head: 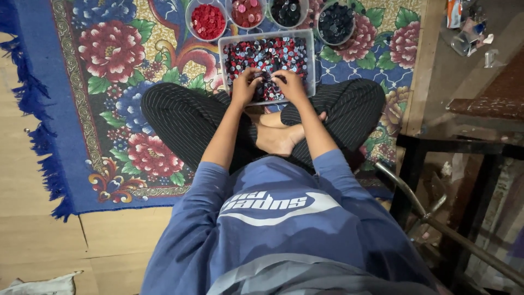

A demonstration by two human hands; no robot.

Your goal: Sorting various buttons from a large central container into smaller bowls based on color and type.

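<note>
Buttons (267,54), mixed red and dark, fill clear tray (311,60); left hand (245,84) and right hand (290,84) pinch pieces at near edge. Sorting underway; next calls for matching colour bowls (206,22) beyond.

A small packet (454,12) lay at the top right, on the bare floor just past the rug (65,109) and its right edge. It was upright and narrow, white with orange and blue patches. Right of it, farther from the rug, sat a clump of clear wrappers (470,37), crumpled, with blue bits; too small to tell more.
</note>
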